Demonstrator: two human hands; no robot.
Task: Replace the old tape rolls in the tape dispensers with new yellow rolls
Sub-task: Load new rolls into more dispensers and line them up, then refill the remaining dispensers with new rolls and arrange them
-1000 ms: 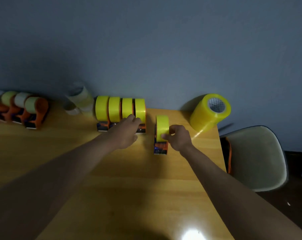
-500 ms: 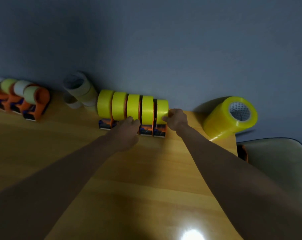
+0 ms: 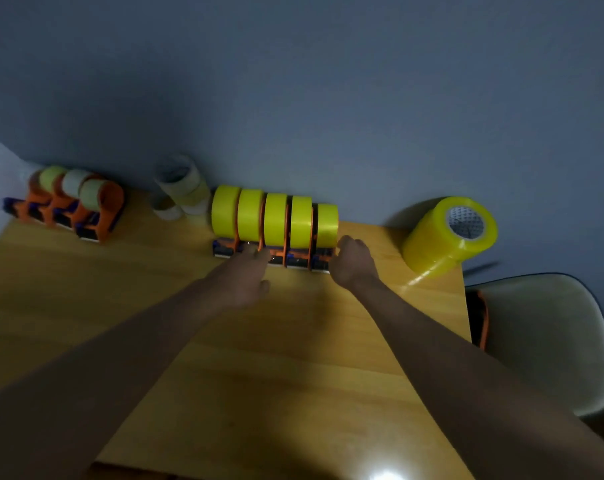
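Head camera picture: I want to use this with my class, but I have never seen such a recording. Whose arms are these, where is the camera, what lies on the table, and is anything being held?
There is no machine here. A person wears a camera on the head, looking forward and down, so both arms reach in from the bottom of the picture. The wooden table stands against a grey wall. At its far edge, five orange dispensers stand side by side, each with a yellow roll. The left hand rests at the front of that row; the right hand is at its right end. Neither plainly grips anything. Far left stand more dispensers with pale rolls. Between the groups lie loose pale rolls, and at the right a fat yellow stack of rolls. A chair stands beside the table.
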